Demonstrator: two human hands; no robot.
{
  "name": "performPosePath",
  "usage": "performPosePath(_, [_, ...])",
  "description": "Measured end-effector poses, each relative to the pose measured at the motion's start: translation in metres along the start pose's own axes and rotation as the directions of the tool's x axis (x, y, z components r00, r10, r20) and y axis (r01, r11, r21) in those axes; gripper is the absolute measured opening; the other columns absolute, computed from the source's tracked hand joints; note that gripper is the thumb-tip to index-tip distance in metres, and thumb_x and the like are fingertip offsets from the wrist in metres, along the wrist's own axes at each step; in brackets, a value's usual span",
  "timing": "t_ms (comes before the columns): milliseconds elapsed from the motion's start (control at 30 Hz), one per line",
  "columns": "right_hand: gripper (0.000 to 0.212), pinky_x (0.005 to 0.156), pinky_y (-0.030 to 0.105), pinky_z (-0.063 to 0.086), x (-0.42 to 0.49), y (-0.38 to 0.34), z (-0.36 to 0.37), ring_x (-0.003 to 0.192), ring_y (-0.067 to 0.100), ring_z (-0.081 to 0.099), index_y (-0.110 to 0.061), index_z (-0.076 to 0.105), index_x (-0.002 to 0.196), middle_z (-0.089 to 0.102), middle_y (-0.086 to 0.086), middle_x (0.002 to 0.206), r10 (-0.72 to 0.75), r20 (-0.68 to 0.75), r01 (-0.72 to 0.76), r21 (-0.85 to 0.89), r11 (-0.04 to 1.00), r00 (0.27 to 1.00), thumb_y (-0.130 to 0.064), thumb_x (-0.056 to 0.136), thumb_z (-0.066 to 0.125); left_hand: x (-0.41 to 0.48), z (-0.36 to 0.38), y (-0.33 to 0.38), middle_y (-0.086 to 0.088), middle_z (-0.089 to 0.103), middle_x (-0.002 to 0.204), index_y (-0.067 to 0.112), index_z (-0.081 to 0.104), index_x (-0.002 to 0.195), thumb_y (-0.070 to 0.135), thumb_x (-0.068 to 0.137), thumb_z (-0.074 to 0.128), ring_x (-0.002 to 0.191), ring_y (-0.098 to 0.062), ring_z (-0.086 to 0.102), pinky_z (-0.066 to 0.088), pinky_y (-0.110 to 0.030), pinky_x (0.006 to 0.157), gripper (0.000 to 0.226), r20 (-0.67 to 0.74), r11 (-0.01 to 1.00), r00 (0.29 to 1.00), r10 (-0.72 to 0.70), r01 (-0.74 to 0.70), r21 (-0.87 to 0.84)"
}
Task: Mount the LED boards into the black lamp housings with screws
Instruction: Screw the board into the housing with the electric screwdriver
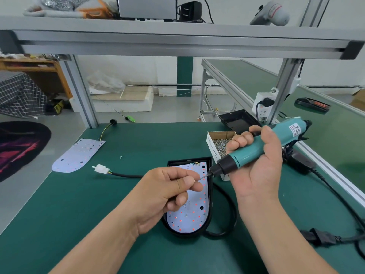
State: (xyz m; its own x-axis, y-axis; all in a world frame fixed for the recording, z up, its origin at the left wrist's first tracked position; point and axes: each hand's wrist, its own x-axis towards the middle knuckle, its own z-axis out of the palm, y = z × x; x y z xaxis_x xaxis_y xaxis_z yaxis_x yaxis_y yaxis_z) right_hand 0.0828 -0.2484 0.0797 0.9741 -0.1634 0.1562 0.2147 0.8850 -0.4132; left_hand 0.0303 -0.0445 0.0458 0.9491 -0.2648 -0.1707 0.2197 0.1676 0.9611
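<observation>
head view, green bench mat, grey floor

On the bench, near its middle, a lamp housing lies with an LED board in it. Left of it lies a cable connector, and farther left and behind, a second LED board. A screw box stands just behind the housing's right corner, with an empty housing behind the box. A power plug lies at the front right.
</observation>
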Motion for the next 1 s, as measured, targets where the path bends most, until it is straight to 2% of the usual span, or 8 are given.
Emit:
performPosePath(133, [0.014, 0.064, 0.028, 0.051, -0.0003, 0.0, -0.0005, 0.066, 0.014, 0.051, -0.013, 0.06, 0.095, 0.048, 0.0, 0.076, -0.004, 0.024, 0.004, -0.019, 1.0, 1.0, -0.025, 0.1, 0.064, -0.0011, 0.0042, -0.0017, -0.023, 0.079, 0.107, 0.0, 0.077, 0.113, 0.0, 0.1, 0.067, 0.047, -0.008, 0.048, 0.036, -0.016, 0.043, 0.016, 0.019, 0.997, 0.998, -0.054, 0.055, -0.063])
performPosePath(300, [0.014, 0.064, 0.029, 0.051, 0.0, 0.0014, -0.001, 0.065, 0.015, 0.05, -0.013, 0.061, 0.093, 0.048, 0.0, 0.075, -0.004, 0.047, 0.006, -0.034, 0.999, 0.999, -0.025, 0.102, 0.062, -0.0007, 0.0074, -0.0011, -0.024, 0.079, 0.107, -0.004, 0.071, 0.117, 0.0, 0.099, 0.067, 0.044, -0.007, 0.046, 0.034, -0.016, 0.041, 0.019, 0.0, 0.992, 0.997, -0.083, 0.082, -0.092])
performPosePath(700, [0.015, 0.064, 0.028, 0.05, 0.0008, 0.0021, -0.0028, 0.064, 0.014, 0.049, -0.014, 0.062, 0.09, 0.048, -0.001, 0.074, -0.013, 0.052, 0.016, -0.062, 0.998, 0.999, -0.024, 0.102, 0.061, -0.0019, 0.0064, 0.0008, -0.024, 0.078, 0.104, -0.005, 0.067, 0.119, 0.001, 0.098, 0.067, 0.039, -0.006, 0.039, 0.03, -0.016, 0.04, 0.022, -0.005, 0.989, 0.995, -0.101, 0.1, -0.113])
performPosePath(867, [0.013, 0.065, 0.028, 0.051, 0.0002, 0.0037, -0.0001, 0.065, 0.014, 0.05, -0.016, 0.062, 0.093, 0.048, -0.002, 0.075, -0.02, 0.088, 0.029, -0.102, 0.994, 0.996, -0.025, 0.102, 0.062, -0.002, 0.008, -0.002, -0.018, 0.081, 0.105, 0.002, 0.07, 0.115, 0.004, 0.098, 0.072, 0.039, -0.008, 0.036, 0.028, -0.018, 0.044, 0.018, -0.081, 0.999, 0.997, -0.011, 0.014, 0.037])
performPosePath(1000, [0.012, 0.067, 0.029, 0.051, -0.0022, 0.006, 0.0016, 0.067, 0.014, 0.051, -0.015, 0.061, 0.096, 0.049, -0.002, 0.077, -0.026, 0.111, 0.043, -0.152, 0.987, 0.993, -0.025, 0.103, 0.062, -0.0012, 0.0083, -0.003, -0.002, 0.083, 0.102, 0.016, 0.074, 0.107, 0.01, 0.099, 0.069, 0.039, -0.01, 0.041, 0.038, -0.019, 0.046, 0.011, -0.149, 0.964, 0.982, 0.118, -0.077, 0.253])
